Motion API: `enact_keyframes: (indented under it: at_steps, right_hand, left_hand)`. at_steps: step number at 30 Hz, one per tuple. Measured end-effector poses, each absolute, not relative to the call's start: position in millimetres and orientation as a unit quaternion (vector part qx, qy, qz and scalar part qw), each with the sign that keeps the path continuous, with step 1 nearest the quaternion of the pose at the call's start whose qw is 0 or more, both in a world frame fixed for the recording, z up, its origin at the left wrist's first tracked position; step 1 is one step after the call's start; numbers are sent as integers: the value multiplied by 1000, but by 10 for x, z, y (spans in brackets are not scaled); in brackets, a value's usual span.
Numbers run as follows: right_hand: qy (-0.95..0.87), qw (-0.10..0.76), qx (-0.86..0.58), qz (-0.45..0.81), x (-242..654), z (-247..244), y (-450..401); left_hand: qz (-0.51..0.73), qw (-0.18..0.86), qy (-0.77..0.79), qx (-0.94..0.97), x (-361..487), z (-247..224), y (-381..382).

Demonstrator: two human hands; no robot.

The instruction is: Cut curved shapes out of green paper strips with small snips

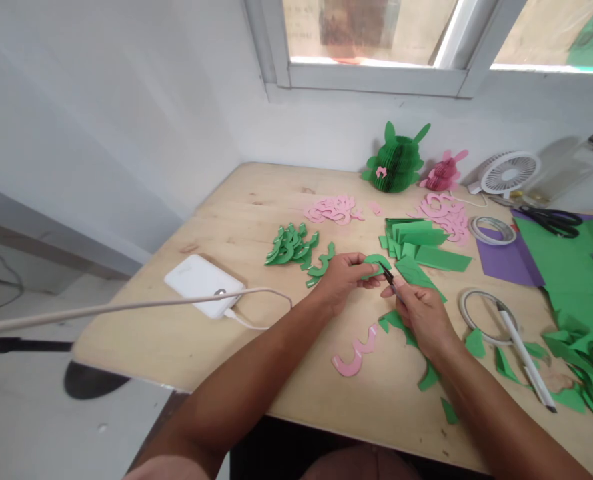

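My left hand (pixel 349 275) pinches a piece of green paper (pixel 375 260) above the middle of the table. In my right hand (pixel 421 310) is a pair of small scissors (pixel 387 273), with dark blades touching the paper's edge; the handles are hidden by the fingers. Left of my left hand lie a curvy green cut-out (pixel 322 265) and a pile of green cut-outs (pixel 290 245). A pink curved cut-out (pixel 349 362) rests between my forearms. Folded green paper strips (pixel 416 233) are stacked just beyond my hands.
A white power bank (pixel 203 285) with a cable is at left. Pink cut-outs (pixel 333 209), a green paper figure (pixel 399 163), a pink one (pixel 443 172) and a white fan (pixel 510 173) stand or lie toward the wall. Tape rolls (pixel 491 231), a white pen (pixel 526 357) and green scraps (pixel 586 360) are right.
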State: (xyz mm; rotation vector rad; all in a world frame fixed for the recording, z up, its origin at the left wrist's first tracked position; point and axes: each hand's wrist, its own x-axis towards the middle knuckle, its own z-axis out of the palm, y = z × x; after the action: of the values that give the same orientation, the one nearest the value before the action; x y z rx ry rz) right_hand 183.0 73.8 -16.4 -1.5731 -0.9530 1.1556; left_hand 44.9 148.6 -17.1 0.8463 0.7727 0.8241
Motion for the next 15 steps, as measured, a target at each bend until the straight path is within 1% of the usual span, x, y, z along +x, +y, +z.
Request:
enact_keyframes:
  at_steps: [15]
  right_hand:
    - [-381, 471, -637, 476, 1823, -147, 734]
  left_hand:
    - [377, 761, 352, 394, 438, -155, 1485]
